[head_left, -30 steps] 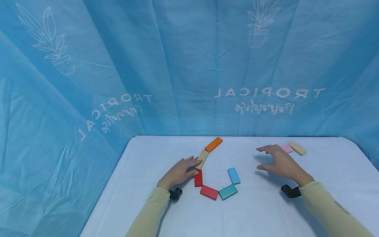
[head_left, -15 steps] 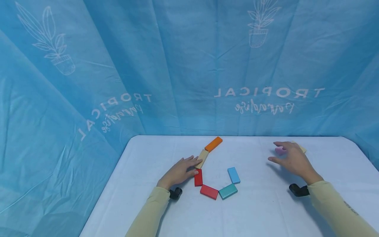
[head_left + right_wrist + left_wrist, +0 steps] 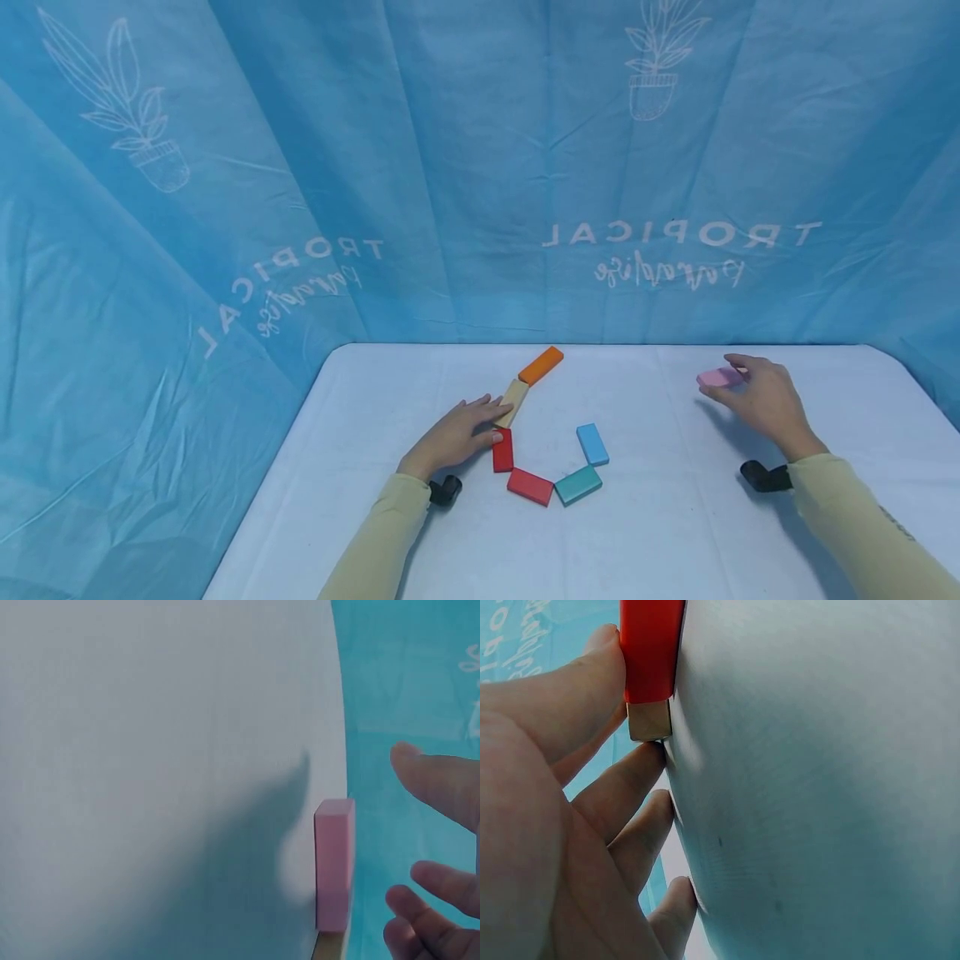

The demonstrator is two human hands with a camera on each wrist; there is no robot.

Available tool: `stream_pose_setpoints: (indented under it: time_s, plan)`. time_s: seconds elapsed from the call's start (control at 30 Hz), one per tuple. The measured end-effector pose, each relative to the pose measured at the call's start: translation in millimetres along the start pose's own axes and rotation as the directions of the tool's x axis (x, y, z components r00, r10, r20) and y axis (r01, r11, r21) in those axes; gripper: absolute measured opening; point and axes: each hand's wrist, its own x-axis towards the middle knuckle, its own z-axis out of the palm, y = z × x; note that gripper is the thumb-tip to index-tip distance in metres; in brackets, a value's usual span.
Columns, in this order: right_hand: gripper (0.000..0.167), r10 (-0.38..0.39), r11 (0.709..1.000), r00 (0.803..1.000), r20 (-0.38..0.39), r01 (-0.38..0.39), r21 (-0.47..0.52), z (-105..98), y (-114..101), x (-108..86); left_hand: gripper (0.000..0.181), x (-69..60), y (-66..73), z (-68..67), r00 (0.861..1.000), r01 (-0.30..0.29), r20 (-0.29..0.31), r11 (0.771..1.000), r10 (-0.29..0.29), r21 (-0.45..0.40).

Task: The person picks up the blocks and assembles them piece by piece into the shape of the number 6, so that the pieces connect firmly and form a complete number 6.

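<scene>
My left hand (image 3: 453, 435) lies with its fingers spread at the left chain of blocks. Its fingertips touch a beige wooden block (image 3: 516, 395) and the thumb is at a red block (image 3: 502, 456); in the left wrist view that red block (image 3: 651, 652) stands against the thumb. Over at the right, my right hand (image 3: 765, 402) hovers around a pink block (image 3: 718, 378), thumb and fingers apart. The right wrist view has the pink block (image 3: 334, 866) on the cloth, with a gap between it and the fingertips. A beige block (image 3: 328, 946) shows partly behind it.
An orange block (image 3: 542, 366) continues the line beyond the beige one. Another red block (image 3: 530, 486), a green block (image 3: 577, 485) and a blue block (image 3: 592, 444) curve along the front. A white cloth covers the table (image 3: 637, 550); a blue curtain (image 3: 480, 167) hangs behind.
My right hand has moved rightward from left of the pink block to over it, now covering the beige block beside it in the head view. My left hand has stayed put.
</scene>
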Motion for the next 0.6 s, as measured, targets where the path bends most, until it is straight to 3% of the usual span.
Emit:
stream_pose_setpoints:
  time_s: [0.33,0.6]
  plan:
    - [0.084,0.061,0.998,0.997,0.038,-0.060,-0.028,-1.9,5.5,3.1,0.058,0.3,-0.8,0.9,1.000,0.002,-0.007,1.000,-0.002,-0.001]
    - [0.079,0.049,0.998,0.998,0.033,-0.048,-0.041,2.9,9.9,5.2,0.058,-0.1,-0.1,0.5,1.000,0.003,-0.006,1.000,-0.003,0.009]
